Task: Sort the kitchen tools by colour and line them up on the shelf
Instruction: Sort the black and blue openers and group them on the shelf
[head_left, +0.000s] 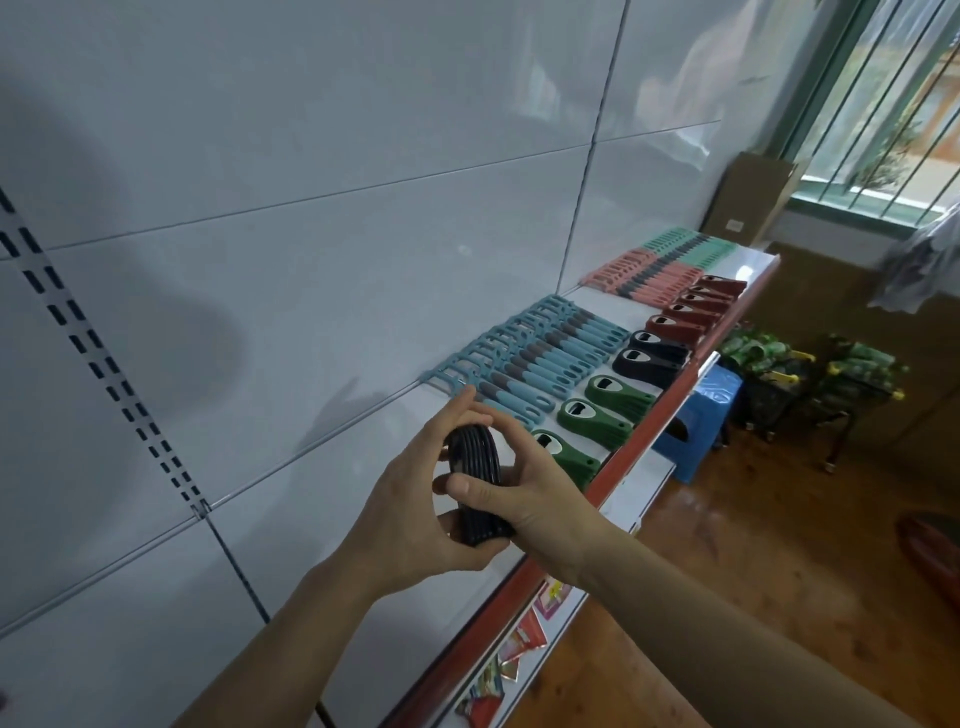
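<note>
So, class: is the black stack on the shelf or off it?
Off it: the left hand and right hand grip the black stack, lifted over the shelf.

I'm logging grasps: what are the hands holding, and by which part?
A stack of black bottle openers, gripped at its two sides: the left hand on one side, the right hand on the other.

text: none legible | cardboard box (753, 192) label: too small | packets (524, 636) print: blurred
</note>
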